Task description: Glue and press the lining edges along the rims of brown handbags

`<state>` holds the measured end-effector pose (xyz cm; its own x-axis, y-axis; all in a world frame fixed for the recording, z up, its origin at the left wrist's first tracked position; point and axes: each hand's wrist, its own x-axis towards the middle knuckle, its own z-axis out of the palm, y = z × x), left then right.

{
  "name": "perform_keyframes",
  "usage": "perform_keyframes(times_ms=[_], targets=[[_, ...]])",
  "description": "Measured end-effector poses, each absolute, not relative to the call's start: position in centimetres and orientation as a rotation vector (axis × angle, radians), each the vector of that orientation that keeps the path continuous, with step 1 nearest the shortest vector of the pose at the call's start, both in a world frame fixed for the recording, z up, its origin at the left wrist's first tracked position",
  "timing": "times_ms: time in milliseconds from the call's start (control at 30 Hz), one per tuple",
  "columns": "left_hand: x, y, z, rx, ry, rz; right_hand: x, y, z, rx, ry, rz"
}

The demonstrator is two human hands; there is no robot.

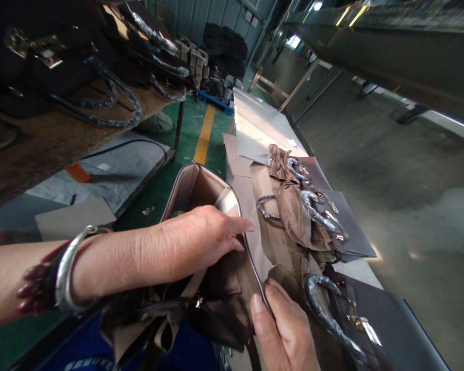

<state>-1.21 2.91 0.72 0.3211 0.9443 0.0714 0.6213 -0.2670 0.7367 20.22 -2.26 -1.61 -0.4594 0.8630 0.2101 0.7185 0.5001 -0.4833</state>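
An unfinished-looking handbag (232, 288) stands open in front of me, brown inside with a dark piped rim. My left hand (204, 237) reaches across its mouth, fingers closed at the far right part of the rim. Lower down on the same edge, my right hand (282, 324) pinches the bag wall, thumb inside and fingers outside. Dark lining with a zipper (200, 301) and loose strap ends (166, 332) hang below my left wrist. The left fingertips are partly hidden by the hand itself.
Several dark handbags (394, 314) with plastic-wrapped handles and brown paper stuffing line the bench (263, 118) at right. More black bags (42, 62) sit on a wooden table (154, 105) at upper left. A yellow line (204, 134) marks the green floor.
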Motion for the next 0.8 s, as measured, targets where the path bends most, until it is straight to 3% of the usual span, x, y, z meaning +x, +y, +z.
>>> perform_keyframes(times_ms=[267, 567, 700, 800], targets=[[-0.1, 3.9, 0.7, 2.039, 1.405, 0.581, 20.8, -1.6, 0.2, -1.357, -2.481, 0.544], [0.4, 3.3, 0.8, 2.000, 1.423, 0.534, 19.3, -0.6, 1.7, -1.570, -2.612, 0.301], [0.4, 3.1, 1.2, 2.033, 1.409, 0.538, 18.9, -0.4, 0.7, -1.479, -2.656, 0.033], [0.1, 2.2, 1.3, 2.068, 1.421, 0.570, 18.9, -0.2, 0.6, -1.465, -2.648, 0.036]])
